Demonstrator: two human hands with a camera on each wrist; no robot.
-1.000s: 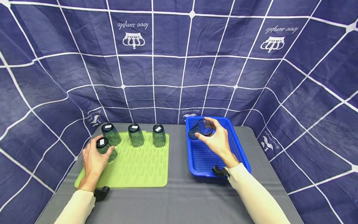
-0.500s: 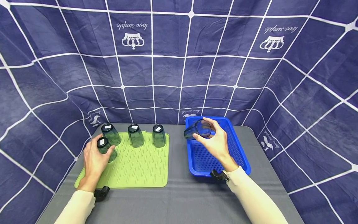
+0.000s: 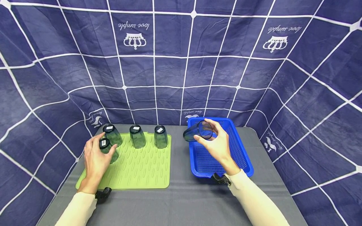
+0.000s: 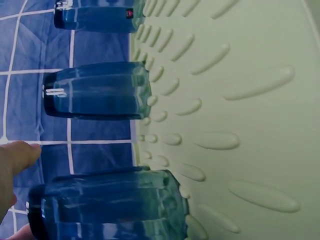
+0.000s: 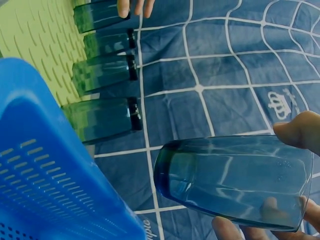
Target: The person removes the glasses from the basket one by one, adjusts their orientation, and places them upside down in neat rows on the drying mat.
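My left hand (image 3: 95, 157) is spread around an upside-down tinted drinking glass (image 3: 105, 145) at the left of the green mat (image 3: 138, 177). In the left wrist view a fingertip (image 4: 22, 154) stands apart from the nearest glass (image 4: 110, 210). Behind, three more glasses stand inverted in a row: left (image 3: 111, 133), middle (image 3: 137, 138) and right (image 3: 160, 138). My right hand (image 3: 222, 149) grips another tinted glass (image 3: 191, 133) near its rim, thumb on one side and fingers on the other. That glass lies tilted, base pointing left, over the left edge of the blue basket (image 3: 193, 163).
The perforated blue basket sits right of the mat on a grey table (image 3: 181, 194). A blue cloth wall with white grid lines (image 3: 169, 72) surrounds the back and both sides. Each wrist wears a black strap.
My right hand has drawn its glass leftward, from over the basket to past its left edge. The left fingers have loosened and lifted slightly, while the glass beneath stays on the mat.
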